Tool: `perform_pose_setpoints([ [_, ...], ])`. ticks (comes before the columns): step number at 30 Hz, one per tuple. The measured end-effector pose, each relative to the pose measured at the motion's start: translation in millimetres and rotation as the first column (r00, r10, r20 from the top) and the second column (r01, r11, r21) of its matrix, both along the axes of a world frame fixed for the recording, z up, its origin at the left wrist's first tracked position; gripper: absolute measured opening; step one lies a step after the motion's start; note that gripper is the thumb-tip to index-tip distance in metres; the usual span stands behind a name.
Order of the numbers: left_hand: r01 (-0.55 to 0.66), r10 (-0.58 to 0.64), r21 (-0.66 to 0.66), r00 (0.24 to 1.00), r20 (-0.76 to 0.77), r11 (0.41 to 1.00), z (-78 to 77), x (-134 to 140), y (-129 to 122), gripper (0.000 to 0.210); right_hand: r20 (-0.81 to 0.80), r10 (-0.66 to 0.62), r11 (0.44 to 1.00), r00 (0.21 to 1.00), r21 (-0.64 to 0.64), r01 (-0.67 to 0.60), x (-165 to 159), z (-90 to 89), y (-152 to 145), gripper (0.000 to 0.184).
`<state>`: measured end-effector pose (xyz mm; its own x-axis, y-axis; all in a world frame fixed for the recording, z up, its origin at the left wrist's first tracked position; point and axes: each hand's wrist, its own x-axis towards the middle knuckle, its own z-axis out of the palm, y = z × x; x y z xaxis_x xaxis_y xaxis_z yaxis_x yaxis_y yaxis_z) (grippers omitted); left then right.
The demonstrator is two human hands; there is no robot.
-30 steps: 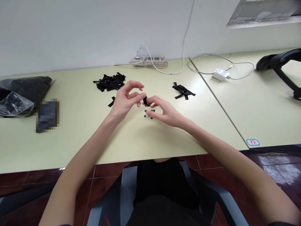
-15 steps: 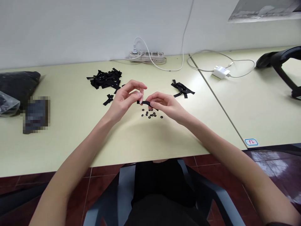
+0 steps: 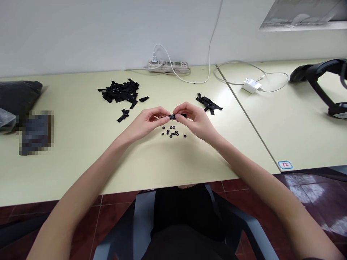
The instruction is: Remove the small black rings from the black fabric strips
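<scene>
My left hand (image 3: 148,122) and my right hand (image 3: 193,119) meet just above the pale table (image 3: 81,151). Both pinch a short black strip (image 3: 176,116) between thumb and fingers, and a small black ring sits on the strip near my left fingertips. Right below the hands lie several small black rings (image 3: 171,132) scattered on the table. A pile of black strips (image 3: 119,92) lies to the far left of the hands. A smaller bunch of black strips (image 3: 208,103) lies to the far right.
A power strip (image 3: 168,65) with white cables sits against the wall. A white charger (image 3: 251,86) lies on the adjoining table. Black plastic bags (image 3: 16,97) and a blurred dark object (image 3: 35,131) are at the left. A black stand (image 3: 320,77) is at far right.
My left hand has dropped and closed onto the strip, its fingers no longer spread. Both hands now hold the strip level with a ring on it.
</scene>
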<state>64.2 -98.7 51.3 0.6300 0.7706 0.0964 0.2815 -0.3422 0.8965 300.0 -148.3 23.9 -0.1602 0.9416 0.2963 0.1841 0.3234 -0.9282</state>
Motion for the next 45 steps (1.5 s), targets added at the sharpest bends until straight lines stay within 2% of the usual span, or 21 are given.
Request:
perform_pose_setpoints([
  [2,0.012,-0.012,-0.006,1.000,0.001,1.000,-1.9,1,0,0.034,0.072,-0.039,0.998,0.997,0.050,0.035,-1,-1.4,-1,0.008],
  [5,-0.011,0.011,-0.007,1.000,0.016,1.000,-5.7,2,1,0.034,0.189,-0.176,0.966,0.966,0.221,0.133,-3,-2.1,-4,0.002],
  [7,-0.033,0.033,-0.003,0.999,0.039,0.999,-8.2,2,2,0.032,0.251,-0.252,0.933,0.934,0.318,0.167,-4,-1.2,-6,0.006],
  [8,-0.041,0.041,-0.001,0.998,0.047,0.999,-9.1,2,2,0.031,0.278,-0.257,0.931,0.926,0.327,0.160,-5,-0.5,-7,0.009],
  [12,-0.042,0.042,0.014,0.999,0.015,0.999,-8.9,2,0,0.028,0.357,-0.169,0.974,0.919,0.204,0.100,-8,0.4,-9,0.031],
  [15,0.009,-0.009,0.027,1.000,-0.013,1.000,-6.2,2,-3,0.027,0.397,-0.135,0.989,0.908,0.112,0.098,-8,-1.8,-8,0.048],
  [18,0.066,-0.066,0.020,0.998,-0.010,0.998,-5.7,3,-6,0.026,0.382,-0.096,0.995,0.919,0.023,0.095,-7,-3.9,-7,0.060],
  [21,0.092,-0.090,-0.042,0.995,0.042,0.995,-8.8,5,-7,0.027,0.351,-0.066,0.997,0.934,-0.016,0.077,-6,-4.7,-6,0.066],
  [25,0.111,-0.085,-0.175,0.985,0.149,0.978,-15.8,10,-8,0.031,0.313,-0.040,0.998,0.949,-0.037,0.054,-8,-5.8,-7,0.060],
  [30,0.135,-0.067,-0.258,0.965,0.255,0.957,-24.0,18,-9,0.038,0.290,-0.050,0.997,0.956,-0.035,0.063,-11,-7.6,-9,0.048],
  [45,0.213,-0.082,-0.319,0.922,0.379,0.924,-35.1,19,-5,0.035,0.307,-0.062,0.998,0.950,0.001,0.065,-16,-8.7,-10,0.038],
])
